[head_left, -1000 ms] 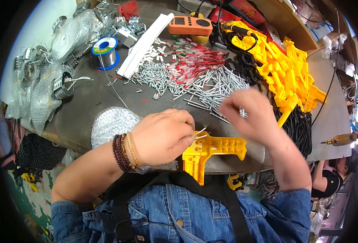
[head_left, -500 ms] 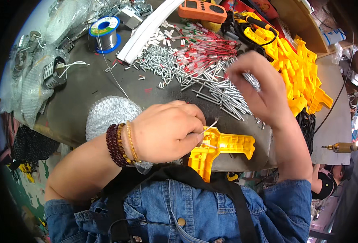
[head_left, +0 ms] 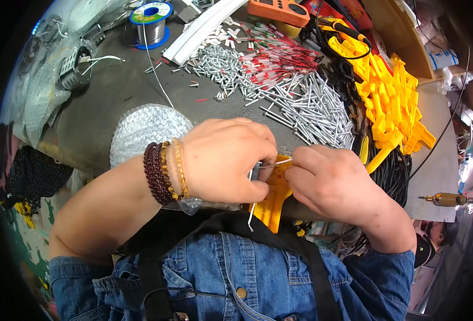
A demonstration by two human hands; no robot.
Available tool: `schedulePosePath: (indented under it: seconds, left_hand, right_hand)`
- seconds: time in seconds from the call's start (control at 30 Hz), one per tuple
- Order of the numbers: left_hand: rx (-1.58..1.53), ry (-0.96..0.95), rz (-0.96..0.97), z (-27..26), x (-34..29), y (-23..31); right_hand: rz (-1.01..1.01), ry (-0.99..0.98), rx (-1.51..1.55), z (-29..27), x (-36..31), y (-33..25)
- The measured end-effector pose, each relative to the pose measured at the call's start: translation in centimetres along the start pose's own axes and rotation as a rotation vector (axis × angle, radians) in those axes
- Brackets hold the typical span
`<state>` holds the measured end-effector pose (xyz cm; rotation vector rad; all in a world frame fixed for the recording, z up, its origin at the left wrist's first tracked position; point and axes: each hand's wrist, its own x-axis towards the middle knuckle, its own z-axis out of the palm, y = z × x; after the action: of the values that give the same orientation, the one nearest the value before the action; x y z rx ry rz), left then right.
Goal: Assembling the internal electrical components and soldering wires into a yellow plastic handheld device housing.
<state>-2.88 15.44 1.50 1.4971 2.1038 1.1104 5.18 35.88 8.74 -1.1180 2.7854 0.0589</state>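
My left hand (head_left: 228, 160), with beaded bracelets at the wrist, is closed around a small grey metal part (head_left: 255, 172), mostly hidden by the fingers. White wires come out of it; one wire end (head_left: 251, 218) hangs below my thumb. Fingers of my right hand (head_left: 327, 179) pinch another white wire (head_left: 283, 161) just to the right. Beneath both hands lies a yellow plastic half-shell (head_left: 271, 211) at the table's front edge, its right part covered by my right hand. Bubble wrap (head_left: 148, 134) sits beside my left wrist.
Long screws (head_left: 311, 109), short screws (head_left: 217, 67) and red-wired parts (head_left: 284, 53) lie in heaps beyond my hands. Yellow plastic shells (head_left: 389, 99) are piled at the right. A solder spool (head_left: 150, 32) stands far left, near bubble-wrapped metal parts (head_left: 74, 69).
My right hand has come down from above the screws to the yellow shell and now pinches a white wire. My left hand has stayed over the shell; the metal part now shows.
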Motion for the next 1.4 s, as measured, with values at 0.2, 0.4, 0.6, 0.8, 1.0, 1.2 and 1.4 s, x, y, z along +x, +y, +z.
schedulePosePath:
  seconds: [0.2, 0.4, 0.6, 0.8, 1.0, 1.2, 1.4]
  left_hand:
    - [0.015, 0.020, 0.003, 0.2, -0.1, -0.1]
    - [0.031, 0.051, 0.012, 0.4, -0.2, -0.4]
    - [0.032, 0.007, -0.001, 0.4, 0.0, 0.1]
    - [0.079, 0.040, -0.014, 0.6, -0.4, 0.0]
    - [0.063, 0.038, -0.008, 0.5, -0.2, 0.1]
    - [0.092, 0.066, -0.008, 0.7, -0.6, -0.3]
    - [0.078, 0.043, 0.008, 0.5, -0.1, 0.0]
  right_hand:
    - [-0.030, -0.061, -0.036, -1.0, 0.3, -0.4]
    - [-0.063, -0.071, -0.079, 0.8, 0.6, -0.6]
    - [0.106, -0.102, 0.222, 1.7, 0.3, 0.6]
    - [0.586, -0.204, 0.551, 0.6, 1.8, 1.9]
    - [0.574, -0.478, 0.690, 2.0, 1.3, 2.3]
    - [0.491, -0.549, 0.486, -0.8, 3.6, 4.0]
    - [0.324, 0.340, -0.003, 1.4, 11.5, 15.3]
